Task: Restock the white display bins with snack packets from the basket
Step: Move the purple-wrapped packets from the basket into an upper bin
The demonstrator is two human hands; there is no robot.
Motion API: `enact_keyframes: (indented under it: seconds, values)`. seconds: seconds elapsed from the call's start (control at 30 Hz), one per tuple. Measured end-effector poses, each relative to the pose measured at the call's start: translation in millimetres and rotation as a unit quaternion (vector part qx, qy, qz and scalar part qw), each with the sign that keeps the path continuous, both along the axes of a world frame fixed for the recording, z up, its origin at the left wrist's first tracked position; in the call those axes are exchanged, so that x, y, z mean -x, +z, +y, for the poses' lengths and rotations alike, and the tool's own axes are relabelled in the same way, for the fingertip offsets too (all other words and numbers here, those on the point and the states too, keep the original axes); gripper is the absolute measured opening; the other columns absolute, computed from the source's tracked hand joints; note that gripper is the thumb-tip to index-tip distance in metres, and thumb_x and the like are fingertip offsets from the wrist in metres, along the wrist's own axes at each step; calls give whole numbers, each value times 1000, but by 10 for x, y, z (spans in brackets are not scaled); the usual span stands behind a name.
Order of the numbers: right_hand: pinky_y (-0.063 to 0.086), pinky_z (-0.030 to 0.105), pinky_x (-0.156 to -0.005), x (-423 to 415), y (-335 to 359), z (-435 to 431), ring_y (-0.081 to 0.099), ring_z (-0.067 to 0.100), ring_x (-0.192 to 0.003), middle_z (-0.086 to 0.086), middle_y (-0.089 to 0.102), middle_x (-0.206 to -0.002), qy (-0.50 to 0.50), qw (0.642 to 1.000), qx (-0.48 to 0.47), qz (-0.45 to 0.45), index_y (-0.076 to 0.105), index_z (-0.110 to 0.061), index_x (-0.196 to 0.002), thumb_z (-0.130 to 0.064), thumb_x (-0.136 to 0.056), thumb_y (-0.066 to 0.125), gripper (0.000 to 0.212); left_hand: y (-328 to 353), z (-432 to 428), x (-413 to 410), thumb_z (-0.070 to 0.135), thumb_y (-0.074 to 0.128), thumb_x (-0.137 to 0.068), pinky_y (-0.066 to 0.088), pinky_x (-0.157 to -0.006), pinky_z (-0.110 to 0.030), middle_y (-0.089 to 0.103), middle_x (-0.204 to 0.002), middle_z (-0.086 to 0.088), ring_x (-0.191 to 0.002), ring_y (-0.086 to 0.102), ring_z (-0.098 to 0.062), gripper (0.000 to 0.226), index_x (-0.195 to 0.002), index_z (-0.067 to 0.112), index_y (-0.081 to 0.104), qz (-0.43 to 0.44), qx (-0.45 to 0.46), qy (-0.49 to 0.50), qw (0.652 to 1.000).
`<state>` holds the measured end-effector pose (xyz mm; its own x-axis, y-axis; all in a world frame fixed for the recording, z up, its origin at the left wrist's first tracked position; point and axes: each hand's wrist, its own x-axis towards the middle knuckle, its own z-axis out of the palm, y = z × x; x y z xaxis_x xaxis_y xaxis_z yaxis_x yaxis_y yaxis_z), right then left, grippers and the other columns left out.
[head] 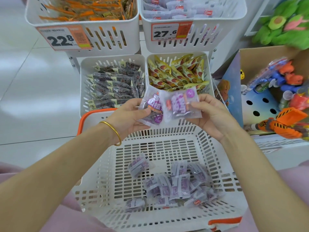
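Left hand (132, 116) pinching one purple packet (153, 108), right hand (209, 113) another (181, 104) — above basket (107, 173)

left hand (132, 116) and right hand (212, 114) side by side, both in pinch grips

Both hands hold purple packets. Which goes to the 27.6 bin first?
Right, probably: the right hand and its packet sit under the upper-right bin of matching packets; the left hand lies nearer that bin's left edge.

At eleven o'clock the frame cuts off the orange-packet bin (133, 41). We cannot read fine print on its price tag (64, 38).
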<state>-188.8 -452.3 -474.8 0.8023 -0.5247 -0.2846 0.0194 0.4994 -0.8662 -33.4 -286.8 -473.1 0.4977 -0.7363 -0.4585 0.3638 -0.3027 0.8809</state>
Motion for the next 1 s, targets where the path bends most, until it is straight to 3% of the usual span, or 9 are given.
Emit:
enact_keyframes:
  seconds: [0.13,0.27,0.4,0.57,0.67,0.73,0.87,0.93,1.0]
  values:
    - [58,43,-76,-96,-48,139,69,26,-79,14,70,-94,-35,996,-76,-37,53,-14,-109,7,-80,57,36,26,-5,20,8,55,-90,55,-85,-37,65,-102,-10,-93,64,-24,22,-110,17,54,29,25,10,999]
    - [54,28,-64,-186,-178,369,65,13,-68,4,67,-82,-39,993,69,86,55,-14,-89,-8,-87,64,11,56,-26,44,4,54,-90,57,-82,-36,64,-103,-10,-101,63,-26,22,-108,17,52,43,53,40,997]
    - [48,25,-54,-223,-231,526,61,11,-58,4,64,-79,-12,982,155,111,55,-12,-84,-18,-87,66,13,71,-26,29,8,53,-91,56,-83,-34,61,-122,-13,-105,63,-26,34,-124,12,45,42,51,50,997]
    - [50,35,-64,-227,-150,571,63,21,-68,1,63,-74,49,930,343,119,59,-25,-85,-25,-87,66,7,68,-37,92,15,78,-70,55,-86,-41,60,-122,-17,-106,63,-30,69,-127,5,39,-23,83,21,996]
    - [46,34,-64,-223,-57,530,60,18,-69,-5,60,-72,85,896,413,140,56,-31,-80,-31,-85,67,12,84,-63,146,15,74,-59,53,-88,-44,63,-117,-15,-106,63,-31,68,-120,9,43,-54,80,34,995]
    - [50,30,-67,-195,15,407,61,10,-76,-8,63,-87,105,882,426,172,58,-28,-91,-34,-83,68,15,94,-77,137,18,73,-60,52,-90,-46,64,-114,-13,-105,63,-30,62,-115,12,45,-79,81,29,993]
    - [54,30,-85,-163,354,-24,54,-2,-110,-15,43,-137,87,936,327,94,39,-42,-129,-39,-71,75,68,201,-168,53,29,72,-65,55,-84,-45,65,-107,-2,-96,67,-19,48,-105,26,46,-210,65,-58,974]
    - [48,24,-93,-244,608,-224,45,-9,-119,-23,38,-142,172,915,360,59,35,-49,-132,-39,-65,76,79,338,-285,11,38,74,-65,55,-81,-45,63,-110,-3,-96,66,-19,51,-106,30,44,-260,66,-120,956]
    - [49,25,-95,-394,859,-437,50,-5,-119,-18,47,-136,237,886,394,52,46,-39,-130,-30,-64,82,76,530,-474,-77,39,76,-69,56,-80,-40,62,-111,-3,-96,65,-17,51,-106,31,42,-309,75,-141,938]
